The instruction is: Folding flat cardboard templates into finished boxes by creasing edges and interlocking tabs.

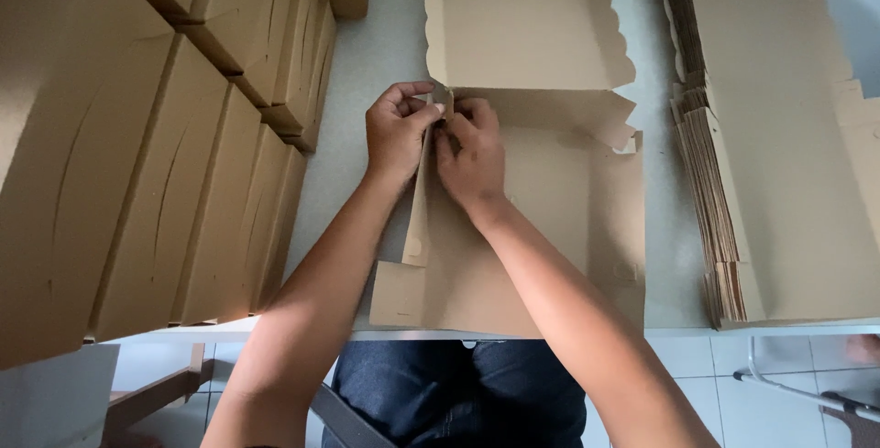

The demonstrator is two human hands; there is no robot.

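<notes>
Hands, left (pixel 396 129) and right (pixel 471 157), both pinching a corner tab of the half-folded cardboard box (pixel 513 228) at frame centre on the table (pixel 380 45); folded boxes (pixel 165 164) stacked left, flat blanks (pixel 779 164) right.

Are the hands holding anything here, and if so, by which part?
Both hands, left hand and right hand, pinch the half-folded cardboard box at its back-left corner, where the side flap meets the lid hinge.
</notes>
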